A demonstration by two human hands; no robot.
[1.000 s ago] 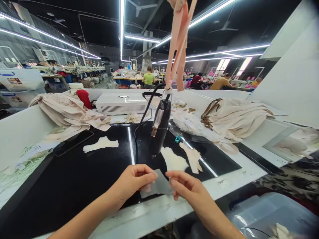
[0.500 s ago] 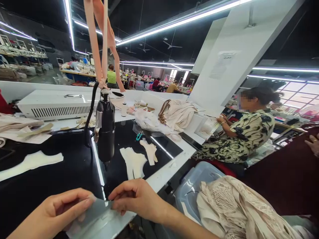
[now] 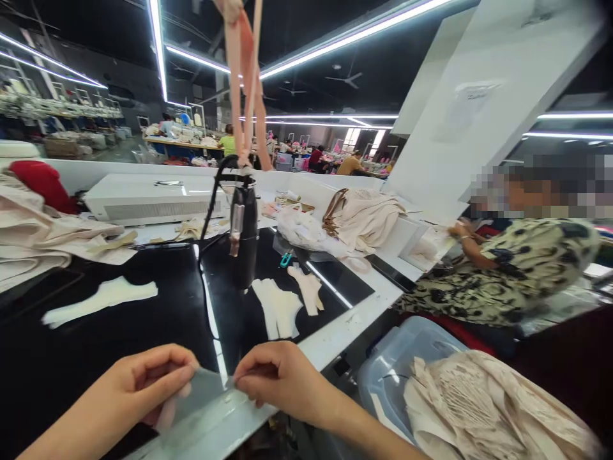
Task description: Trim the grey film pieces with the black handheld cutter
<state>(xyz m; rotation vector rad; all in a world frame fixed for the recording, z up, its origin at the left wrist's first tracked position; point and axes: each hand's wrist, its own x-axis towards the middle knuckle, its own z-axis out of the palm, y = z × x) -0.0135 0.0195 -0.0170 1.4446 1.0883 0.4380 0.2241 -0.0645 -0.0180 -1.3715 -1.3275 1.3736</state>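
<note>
Head view shows a see-through sheet (image 3: 204,406) right between the two hands, low down and close to the person, by the white table edge (image 3: 342,335); the left hand (image 3: 143,390) pinches its left side between thumb and finger, and the right hand (image 3: 278,378) pinches its top right corner with its fingertips together; both touch it, so neither is nearer, though the left covers more of it. Its top edge runs nearly straight across from hand to hand, dipping a little to the right; the rest comes down toward the person (the bottom is blurry against the white, so I cannot tell which way is longer). Past the right hand, on the black tabletop (image 3: 165,329), lie a wide pale piece (image 3: 278,310) and a narrow pale piece (image 3: 308,292); the right hand is nearer to those; a long pale piece (image 3: 105,298) lies past the left hand, mostly sideways; a black tool (image 3: 243,249) hangs between, farther off than both hands.
</note>
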